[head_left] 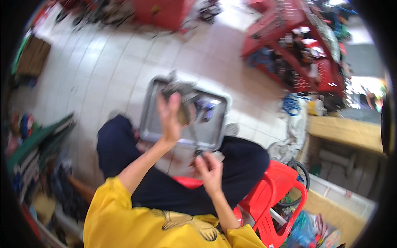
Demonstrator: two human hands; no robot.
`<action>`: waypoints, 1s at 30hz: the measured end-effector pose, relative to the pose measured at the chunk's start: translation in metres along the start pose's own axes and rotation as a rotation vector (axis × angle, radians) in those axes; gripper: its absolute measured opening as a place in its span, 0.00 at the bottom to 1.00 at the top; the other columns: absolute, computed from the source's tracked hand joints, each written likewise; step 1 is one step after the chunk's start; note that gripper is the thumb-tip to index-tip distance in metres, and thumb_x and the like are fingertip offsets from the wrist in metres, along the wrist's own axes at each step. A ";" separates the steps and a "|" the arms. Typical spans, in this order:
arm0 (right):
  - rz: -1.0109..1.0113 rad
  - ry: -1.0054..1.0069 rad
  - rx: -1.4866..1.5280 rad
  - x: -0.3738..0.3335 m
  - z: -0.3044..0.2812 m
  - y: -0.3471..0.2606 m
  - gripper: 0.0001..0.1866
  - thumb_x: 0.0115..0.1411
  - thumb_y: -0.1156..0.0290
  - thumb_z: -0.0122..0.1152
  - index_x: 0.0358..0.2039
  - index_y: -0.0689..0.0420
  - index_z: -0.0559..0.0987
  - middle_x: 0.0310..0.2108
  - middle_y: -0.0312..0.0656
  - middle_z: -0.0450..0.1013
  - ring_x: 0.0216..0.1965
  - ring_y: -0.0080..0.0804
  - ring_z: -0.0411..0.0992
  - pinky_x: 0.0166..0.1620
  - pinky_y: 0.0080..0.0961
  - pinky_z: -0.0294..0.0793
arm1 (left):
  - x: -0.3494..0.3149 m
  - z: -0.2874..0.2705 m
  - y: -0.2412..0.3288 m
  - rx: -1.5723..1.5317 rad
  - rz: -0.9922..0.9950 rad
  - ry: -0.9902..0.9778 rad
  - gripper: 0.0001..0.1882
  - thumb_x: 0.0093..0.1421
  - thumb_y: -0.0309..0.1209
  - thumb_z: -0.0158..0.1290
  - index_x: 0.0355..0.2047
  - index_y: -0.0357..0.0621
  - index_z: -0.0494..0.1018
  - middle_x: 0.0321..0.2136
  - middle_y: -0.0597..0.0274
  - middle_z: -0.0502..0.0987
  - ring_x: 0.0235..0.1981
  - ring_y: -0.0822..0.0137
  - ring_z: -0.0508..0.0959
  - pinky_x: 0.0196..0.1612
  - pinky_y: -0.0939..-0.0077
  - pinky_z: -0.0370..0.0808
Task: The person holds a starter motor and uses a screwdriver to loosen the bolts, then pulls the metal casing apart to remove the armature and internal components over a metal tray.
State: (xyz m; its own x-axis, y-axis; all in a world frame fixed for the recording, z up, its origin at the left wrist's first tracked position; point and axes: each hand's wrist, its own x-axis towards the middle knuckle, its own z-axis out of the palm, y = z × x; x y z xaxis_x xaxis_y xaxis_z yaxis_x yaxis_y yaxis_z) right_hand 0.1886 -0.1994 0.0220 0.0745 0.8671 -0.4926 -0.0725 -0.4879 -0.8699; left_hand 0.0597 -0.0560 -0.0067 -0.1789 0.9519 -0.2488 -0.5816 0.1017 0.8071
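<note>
My left hand [168, 120] presses against a dark, blocky metal part [184, 103] over the tray, its fingers stretched along the near-left side. Blur hides the part's exact kind. My right hand [210, 170] is closed, thumb and fingers pinched on the near end of a thin metal tool [192, 134], whose shaft runs up to the part. Beneath them lies a shallow grey metal tray [226, 107] with a rim. Small dark and purple-blue pieces [206, 110] rest in it, right of the part.
The tray sits on a white tiled floor [111, 66] between my bent legs. A red chair [271, 194] stands at my right. A red tool cart [285, 49] is at the far right, a wooden bench [345, 132] nearer. Dark green items [45, 136] are piled at left.
</note>
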 end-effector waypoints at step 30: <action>-0.240 -0.287 -0.187 0.099 -0.022 -0.021 0.16 0.70 0.56 0.60 0.41 0.58 0.79 0.28 0.30 0.73 0.30 0.15 0.70 0.31 0.17 0.68 | 0.052 0.005 0.011 0.214 0.082 0.197 0.22 0.69 0.58 0.47 0.47 0.56 0.65 0.24 0.66 0.75 0.19 0.73 0.77 0.16 0.83 0.70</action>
State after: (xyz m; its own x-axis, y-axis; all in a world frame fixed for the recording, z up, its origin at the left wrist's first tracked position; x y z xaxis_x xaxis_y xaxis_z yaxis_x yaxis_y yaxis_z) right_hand 0.2196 -0.1061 -0.0092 -0.2145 0.9382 -0.2715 0.0976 -0.2560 -0.9618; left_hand 0.0478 -0.0038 -0.0079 -0.3809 0.8872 -0.2603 -0.3820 0.1054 0.9181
